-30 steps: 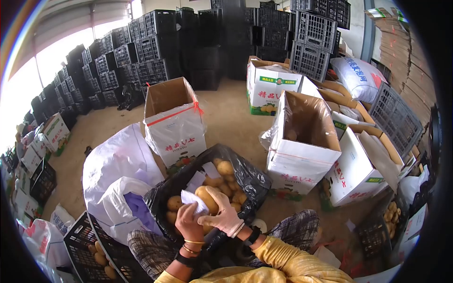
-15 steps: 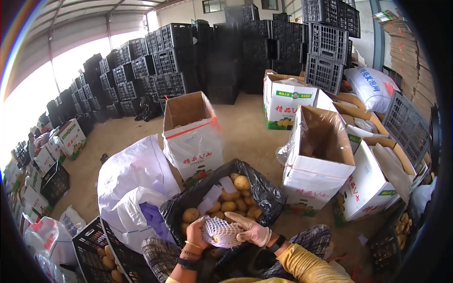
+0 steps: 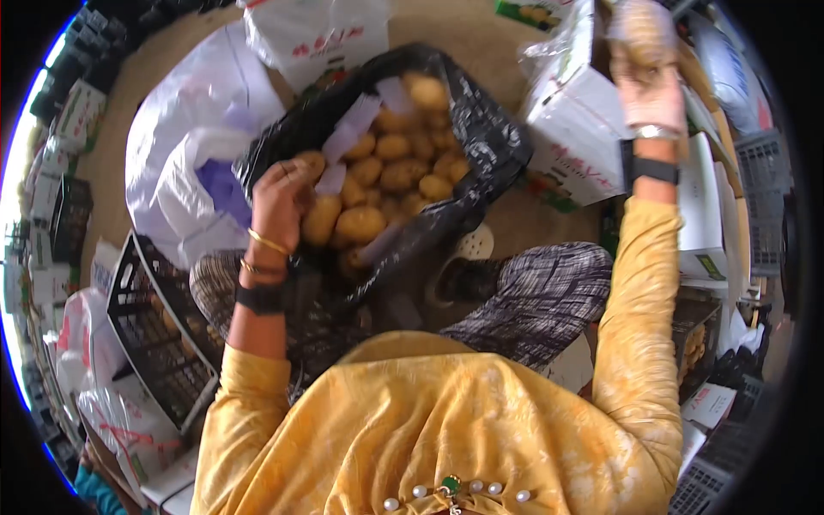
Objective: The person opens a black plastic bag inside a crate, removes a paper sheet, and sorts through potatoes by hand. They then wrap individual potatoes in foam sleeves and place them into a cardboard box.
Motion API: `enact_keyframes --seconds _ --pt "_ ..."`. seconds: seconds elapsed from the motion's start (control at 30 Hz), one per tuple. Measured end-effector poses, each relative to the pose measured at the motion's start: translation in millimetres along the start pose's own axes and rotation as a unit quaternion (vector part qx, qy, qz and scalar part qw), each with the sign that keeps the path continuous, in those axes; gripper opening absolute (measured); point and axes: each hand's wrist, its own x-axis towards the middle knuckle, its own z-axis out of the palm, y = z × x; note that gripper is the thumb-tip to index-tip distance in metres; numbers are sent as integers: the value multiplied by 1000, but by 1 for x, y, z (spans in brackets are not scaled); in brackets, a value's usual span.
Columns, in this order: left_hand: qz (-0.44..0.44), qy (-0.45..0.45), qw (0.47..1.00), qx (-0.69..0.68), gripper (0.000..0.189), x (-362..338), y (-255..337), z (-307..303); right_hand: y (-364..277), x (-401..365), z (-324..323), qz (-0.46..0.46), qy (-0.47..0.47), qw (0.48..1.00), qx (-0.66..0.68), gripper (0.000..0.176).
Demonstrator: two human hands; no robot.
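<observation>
Net-sleeved yellow potato (image 3: pixel 639 34), held by both hands half a second earlier, was gripped in the gloved right hand's (image 3: pixel 650 86) closed fingers over the white cardboard box (image 3: pixel 571 129), while the bare left hand (image 3: pixel 279 193), fingers curled, had returned to the loose potatoes (image 3: pixel 378 184) in the black plastic-lined crate (image 3: pixel 489 146), so wrapping looked finished.

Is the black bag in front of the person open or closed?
Open. The black bag is spread wide at its mouth, loose potatoes show inside, and the left hand reaches in among them.
</observation>
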Motion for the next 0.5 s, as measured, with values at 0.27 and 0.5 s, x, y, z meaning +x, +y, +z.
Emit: enact_keyframes --seconds 0.27,0.5 --pt "161 -98 725 662 26 96 -41 -23 161 -40 14 152 -67 898 -408 32" --pt "93 -122 672 725 23 123 -113 -33 325 -56 5 106 -166 618 -761 35"
